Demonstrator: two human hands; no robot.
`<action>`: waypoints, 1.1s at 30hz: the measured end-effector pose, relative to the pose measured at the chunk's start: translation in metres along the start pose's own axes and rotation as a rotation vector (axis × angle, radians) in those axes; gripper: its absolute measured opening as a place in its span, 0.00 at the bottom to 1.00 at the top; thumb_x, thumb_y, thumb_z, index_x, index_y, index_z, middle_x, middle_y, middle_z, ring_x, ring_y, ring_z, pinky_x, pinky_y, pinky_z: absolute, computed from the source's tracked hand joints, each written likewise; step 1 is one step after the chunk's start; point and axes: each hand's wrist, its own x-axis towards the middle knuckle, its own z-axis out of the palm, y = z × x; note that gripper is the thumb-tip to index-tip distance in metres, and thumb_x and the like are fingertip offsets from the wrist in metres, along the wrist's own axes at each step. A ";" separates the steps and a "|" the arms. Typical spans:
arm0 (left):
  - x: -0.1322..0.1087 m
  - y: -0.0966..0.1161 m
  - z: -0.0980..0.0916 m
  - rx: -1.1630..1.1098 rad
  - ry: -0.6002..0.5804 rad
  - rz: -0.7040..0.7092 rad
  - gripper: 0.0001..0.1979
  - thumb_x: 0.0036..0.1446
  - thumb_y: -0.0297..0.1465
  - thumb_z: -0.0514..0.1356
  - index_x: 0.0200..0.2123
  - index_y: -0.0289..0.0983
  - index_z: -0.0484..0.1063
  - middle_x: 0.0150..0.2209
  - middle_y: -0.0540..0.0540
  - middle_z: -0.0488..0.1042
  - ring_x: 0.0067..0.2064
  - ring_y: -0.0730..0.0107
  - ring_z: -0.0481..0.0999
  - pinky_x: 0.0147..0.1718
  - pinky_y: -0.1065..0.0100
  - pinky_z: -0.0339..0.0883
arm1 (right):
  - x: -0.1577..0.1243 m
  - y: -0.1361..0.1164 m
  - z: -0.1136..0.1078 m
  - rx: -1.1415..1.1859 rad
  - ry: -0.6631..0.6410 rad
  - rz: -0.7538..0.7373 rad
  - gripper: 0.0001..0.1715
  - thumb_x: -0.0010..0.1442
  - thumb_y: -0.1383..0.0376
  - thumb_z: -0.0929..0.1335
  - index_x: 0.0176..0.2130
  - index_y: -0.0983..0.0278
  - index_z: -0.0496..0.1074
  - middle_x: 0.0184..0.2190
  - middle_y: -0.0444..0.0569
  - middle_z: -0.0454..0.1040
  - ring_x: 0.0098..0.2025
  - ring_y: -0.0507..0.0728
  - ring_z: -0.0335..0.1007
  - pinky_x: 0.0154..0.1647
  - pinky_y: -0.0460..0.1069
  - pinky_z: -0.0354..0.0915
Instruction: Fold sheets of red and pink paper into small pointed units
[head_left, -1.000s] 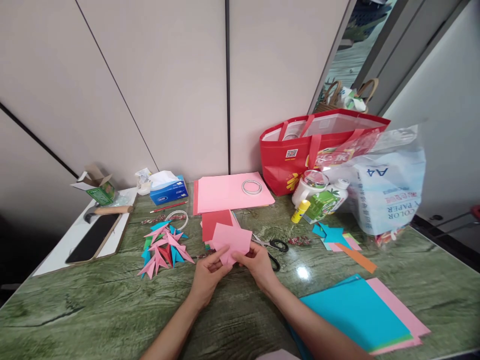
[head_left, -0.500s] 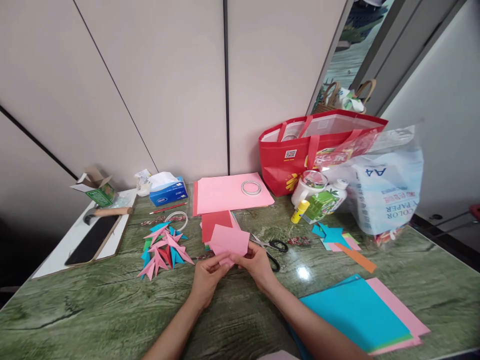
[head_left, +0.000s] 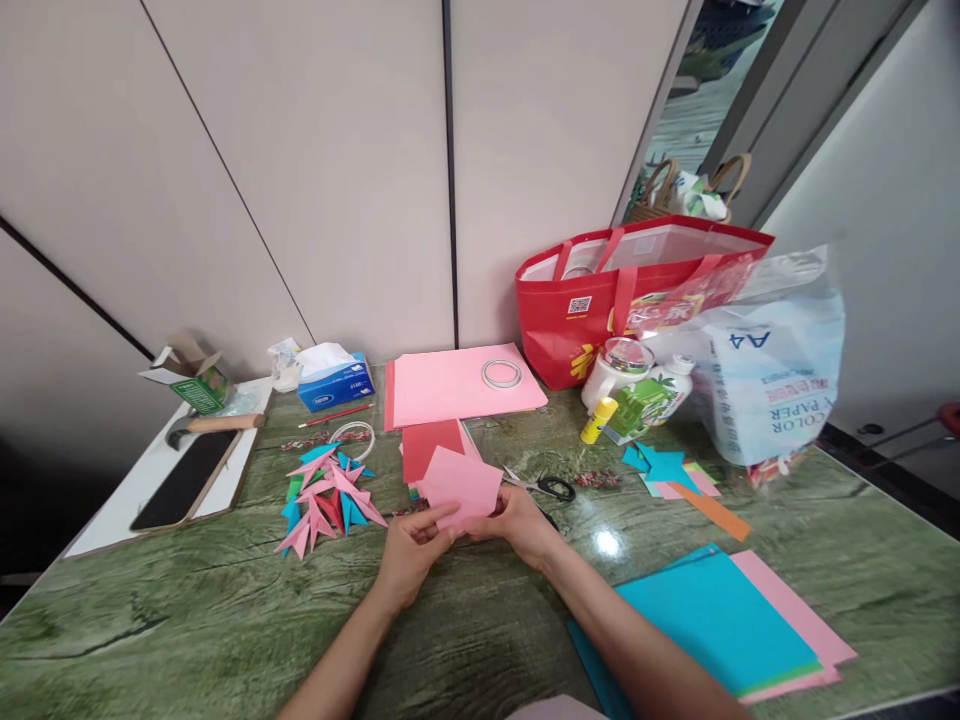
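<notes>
A folded sheet of pink paper (head_left: 466, 483) is held up over the middle of the table between my two hands. My left hand (head_left: 411, 552) pinches its lower left edge, fingers closed on it. At the lower right edge my right hand (head_left: 519, 524) grips the same sheet, thumb toward the bottom. Behind the paper lies a small stack of red paper squares (head_left: 431, 450), partly covered. Black-handled scissors (head_left: 555, 488) rest just beyond my right hand, partly hidden by it. To the left sits a pile of folded pink, blue and red paper pieces (head_left: 330, 498).
Pink sheets (head_left: 450, 388) bear a tape roll at the back. A red bag (head_left: 559, 325), a yellow glue stick (head_left: 598, 421) and a plastic paper pack (head_left: 772, 370) stand right. Blue sheets (head_left: 720, 620) lie front right. Left are a tissue box (head_left: 337, 385), phone (head_left: 187, 480) and hammer (head_left: 217, 424).
The pink paper has turned slightly in my hands, and my fingers have shifted a little along its lower edge. Both hands keep hold of it.
</notes>
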 end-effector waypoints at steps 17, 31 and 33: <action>0.011 0.006 -0.017 0.044 -0.102 -0.092 0.12 0.35 0.22 0.65 0.30 0.33 0.76 0.26 0.46 0.78 0.27 0.71 0.74 0.26 0.74 0.65 | 0.004 -0.018 -0.013 -0.081 0.051 -0.312 0.10 0.45 0.62 0.71 0.28 0.63 0.68 0.30 0.43 0.74 0.34 0.52 0.69 0.35 0.46 0.63; 0.006 0.004 -0.004 -0.247 0.038 0.028 0.19 0.44 0.31 0.63 0.43 0.37 0.73 0.48 0.41 0.71 0.48 0.58 0.69 0.42 0.64 0.66 | 0.004 0.004 0.001 -0.439 0.220 -0.433 0.08 0.47 0.65 0.68 0.30 0.64 0.75 0.27 0.47 0.74 0.28 0.53 0.65 0.28 0.46 0.60; 0.007 0.001 -0.006 -0.235 0.057 0.002 0.18 0.43 0.30 0.64 0.41 0.37 0.74 0.45 0.41 0.73 0.45 0.60 0.71 0.39 0.66 0.67 | 0.002 0.004 0.004 -0.526 0.194 -0.439 0.07 0.47 0.66 0.68 0.30 0.63 0.76 0.28 0.47 0.75 0.30 0.54 0.66 0.31 0.47 0.61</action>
